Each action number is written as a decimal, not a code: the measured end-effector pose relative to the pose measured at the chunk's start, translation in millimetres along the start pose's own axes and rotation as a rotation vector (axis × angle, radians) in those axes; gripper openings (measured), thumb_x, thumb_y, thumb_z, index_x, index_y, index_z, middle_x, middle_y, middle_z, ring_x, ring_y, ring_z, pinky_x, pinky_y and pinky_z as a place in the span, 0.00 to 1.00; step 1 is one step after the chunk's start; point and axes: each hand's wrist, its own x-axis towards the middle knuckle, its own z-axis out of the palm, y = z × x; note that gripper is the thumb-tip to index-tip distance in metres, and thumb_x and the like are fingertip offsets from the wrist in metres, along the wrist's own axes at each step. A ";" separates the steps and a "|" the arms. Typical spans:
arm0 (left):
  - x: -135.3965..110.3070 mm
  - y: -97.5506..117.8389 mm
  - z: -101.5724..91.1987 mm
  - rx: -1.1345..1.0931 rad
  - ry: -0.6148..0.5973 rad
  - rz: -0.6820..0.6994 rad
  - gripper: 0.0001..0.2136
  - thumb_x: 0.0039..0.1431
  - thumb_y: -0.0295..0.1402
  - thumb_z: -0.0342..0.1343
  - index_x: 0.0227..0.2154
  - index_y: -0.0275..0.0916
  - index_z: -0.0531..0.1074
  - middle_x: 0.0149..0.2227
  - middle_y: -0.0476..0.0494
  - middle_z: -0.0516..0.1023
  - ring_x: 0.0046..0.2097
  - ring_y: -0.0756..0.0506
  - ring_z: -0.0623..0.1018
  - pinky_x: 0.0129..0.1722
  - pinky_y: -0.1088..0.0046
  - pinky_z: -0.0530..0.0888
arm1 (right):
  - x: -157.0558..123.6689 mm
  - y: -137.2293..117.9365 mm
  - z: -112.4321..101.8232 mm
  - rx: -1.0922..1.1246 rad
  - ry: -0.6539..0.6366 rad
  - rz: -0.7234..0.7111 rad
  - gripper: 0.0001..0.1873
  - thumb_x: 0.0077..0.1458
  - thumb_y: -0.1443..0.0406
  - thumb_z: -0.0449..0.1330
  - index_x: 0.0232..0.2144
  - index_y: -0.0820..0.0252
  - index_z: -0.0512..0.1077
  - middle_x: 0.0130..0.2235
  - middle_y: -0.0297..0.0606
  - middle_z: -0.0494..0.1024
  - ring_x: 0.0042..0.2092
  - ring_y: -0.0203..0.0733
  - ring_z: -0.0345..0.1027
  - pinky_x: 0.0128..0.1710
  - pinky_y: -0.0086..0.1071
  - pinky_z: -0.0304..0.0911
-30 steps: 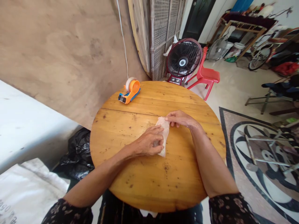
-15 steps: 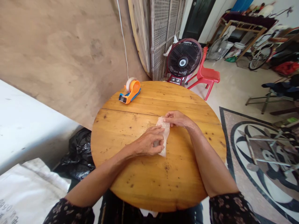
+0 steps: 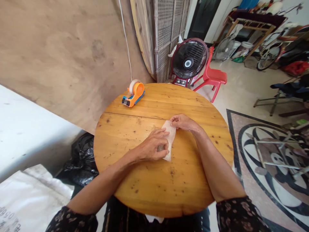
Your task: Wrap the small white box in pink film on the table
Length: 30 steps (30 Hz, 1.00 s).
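Note:
A small pale folded sheet lies near the middle of a round wooden table. My left hand rests on its left side, fingers curled and pressing it down. My right hand pinches the sheet's far upper corner with closed fingers. Both forearms reach in from the near edge of the table.
An orange and blue tape dispenser sits at the table's far left edge. Behind the table stand a dark floor fan and a red plastic chair. A black bag and a white sack lie at the left.
My right hand's fingers have drawn in a little at the sheet's far corner. The left hand has stayed on the sheet.

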 end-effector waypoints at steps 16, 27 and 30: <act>-6.0 16.4 -5.1 0.194 0.001 0.020 0.06 0.60 0.33 0.55 0.30 0.38 0.73 0.45 0.41 0.74 0.47 0.42 0.70 0.48 0.63 0.67 | 8.0 5.5 8.4 -0.099 0.098 -0.152 0.07 0.40 0.64 0.57 0.24 0.62 0.71 0.21 0.29 0.68 0.24 0.31 0.57 0.23 0.26 0.52; -15.9 13.5 5.5 0.083 0.084 -0.001 0.04 0.62 0.31 0.53 0.33 0.38 0.70 0.42 0.44 0.76 0.49 0.44 0.70 0.50 0.67 0.68 | -8.5 -23.5 13.0 0.152 0.039 -0.219 0.07 0.43 0.62 0.59 0.26 0.60 0.68 0.22 0.27 0.65 0.23 0.30 0.58 0.22 0.25 0.56; -18.4 11.7 8.6 0.093 0.128 0.007 0.04 0.62 0.32 0.53 0.34 0.38 0.71 0.45 0.43 0.75 0.49 0.44 0.70 0.50 0.66 0.68 | -15.6 -38.7 13.1 0.143 0.004 -0.219 0.08 0.44 0.62 0.60 0.28 0.60 0.68 0.22 0.28 0.66 0.23 0.32 0.60 0.21 0.26 0.58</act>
